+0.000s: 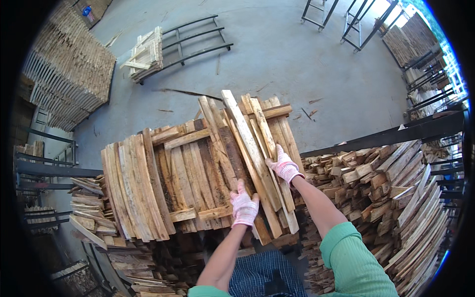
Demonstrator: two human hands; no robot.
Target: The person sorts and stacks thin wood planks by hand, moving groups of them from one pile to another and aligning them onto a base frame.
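Note:
A layered pile of rough wooden strips (188, 171) lies in front of me, with crosspieces running under and over the rows. Several loose strips, among them a pale wooden strip (246, 133), lie lengthwise on its right part. My left hand (244, 207), in a pinkish-white knit glove, is at the near ends of these strips, beside a dark brown strip (240, 157); its fingers are spread. My right hand (285, 166), gloved alike, grips a light wooden strip (262, 126) farther right, thumb on its left side. The undersides of the fingers are hidden.
Stacks of wooden strips stand close on the right (376, 198) and lower left (94, 218). A dark metal beam (381, 138) runs along the right. Farther off are a low metal rack (198, 42) with a small wood pile (148, 52), and a tall wood stack (74, 64).

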